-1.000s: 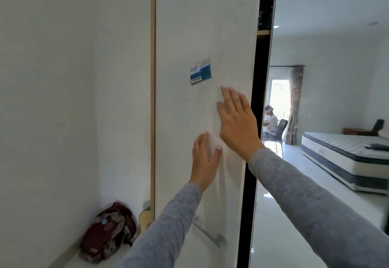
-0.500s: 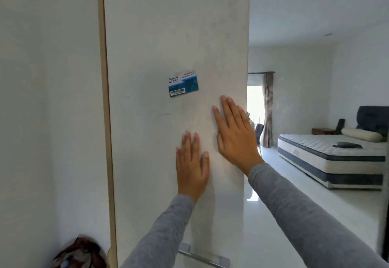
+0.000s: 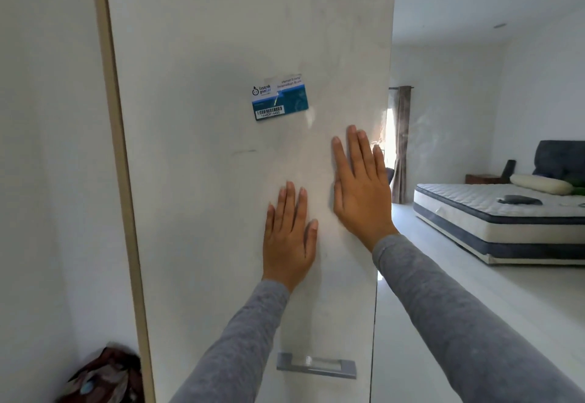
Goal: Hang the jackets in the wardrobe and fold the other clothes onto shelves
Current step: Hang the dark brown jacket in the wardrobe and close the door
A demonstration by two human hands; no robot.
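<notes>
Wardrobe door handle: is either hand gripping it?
No, left hand and right hand press flat on the wardrobe door above the handle.

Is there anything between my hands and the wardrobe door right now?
Nothing visible. The left hand and right hand both lie flat on the wardrobe door, below the blue sticker.

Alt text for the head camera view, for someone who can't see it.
The left hand and right hand press flat on a white wardrobe door, below a blue card. A metal handle sits lower; a mattress lies in the room beyond.
</notes>
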